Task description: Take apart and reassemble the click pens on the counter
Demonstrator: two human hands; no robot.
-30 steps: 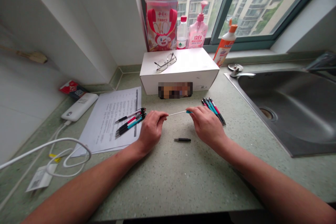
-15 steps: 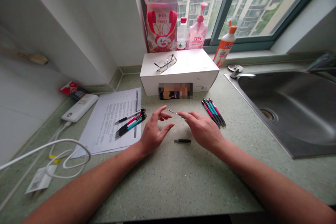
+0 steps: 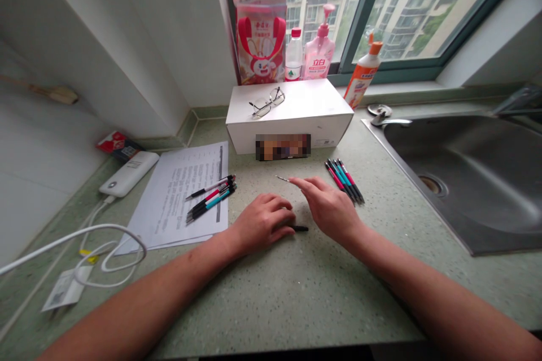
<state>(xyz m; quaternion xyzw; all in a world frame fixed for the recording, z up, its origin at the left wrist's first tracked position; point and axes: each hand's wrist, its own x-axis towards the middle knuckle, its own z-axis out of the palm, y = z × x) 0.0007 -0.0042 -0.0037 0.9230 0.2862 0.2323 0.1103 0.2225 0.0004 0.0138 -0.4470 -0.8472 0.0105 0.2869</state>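
Observation:
My left hand (image 3: 266,219) is low over the counter with its fingers curved and apart, thumb and fingertips around the left end of a black pen barrel section (image 3: 301,228). That piece lies on the counter, partly hidden by the hand; whether the fingers touch it is unclear. My right hand (image 3: 328,203) pinches a pen's upper part, mostly covered by the fingers, with its thin metallic refill (image 3: 282,179) sticking out to the left. Right of this hand lies a row of several red and teal pens (image 3: 344,181). More pens (image 3: 212,198) rest on printed paper to the left.
A white box (image 3: 292,107) carries eyeglasses (image 3: 268,103), and a phone (image 3: 283,148) leans on its front. At left are printed sheets (image 3: 169,186), a white power bank (image 3: 129,173) and a looped cable (image 3: 141,248). A steel sink (image 3: 466,180) lies right; bottles stand by the window.
My left hand has come down and right, from beside the refill tip to the black barrel section. My right hand, still holding the pen's upper part, has barely shifted.

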